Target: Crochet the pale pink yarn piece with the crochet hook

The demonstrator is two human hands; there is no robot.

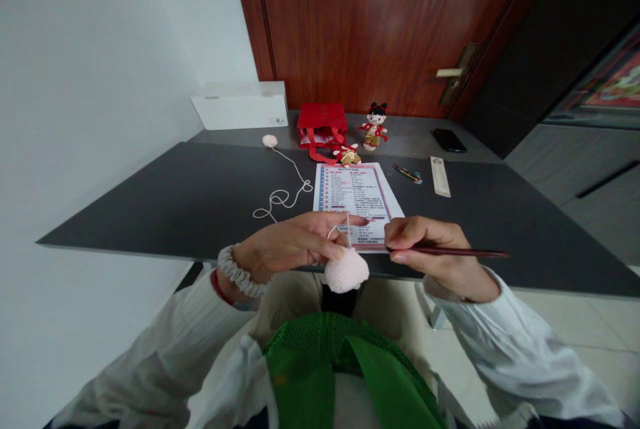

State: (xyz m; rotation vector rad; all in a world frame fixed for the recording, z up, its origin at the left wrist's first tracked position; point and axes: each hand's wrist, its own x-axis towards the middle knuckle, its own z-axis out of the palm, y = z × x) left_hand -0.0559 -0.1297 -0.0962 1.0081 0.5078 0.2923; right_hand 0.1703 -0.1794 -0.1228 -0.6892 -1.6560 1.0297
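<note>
Between thumb and fingers, my left hand (295,242) pinches the top edge of a small pale pink crochet piece (347,272), rounded like a cup. A strand of pale yarn (349,229) runs up from it to my outstretched left index finger. My right hand (430,246) is closed round a dark red crochet hook (460,252), held almost level to the right of the piece. The hook's tip is hidden at my fingers, and it looks apart from the crochet piece. Loose yarn (280,199) trails in loops across the table to a small pale pink ball (269,141).
On the dark table (210,182) lies a printed pattern sheet (350,196). Behind it are a red bag (323,124), a crocheted doll (375,126) and a small doll outfit (349,155). Small scissors (407,173), a narrow packet (440,176), a phone (449,140) and a white box (243,106) lie around.
</note>
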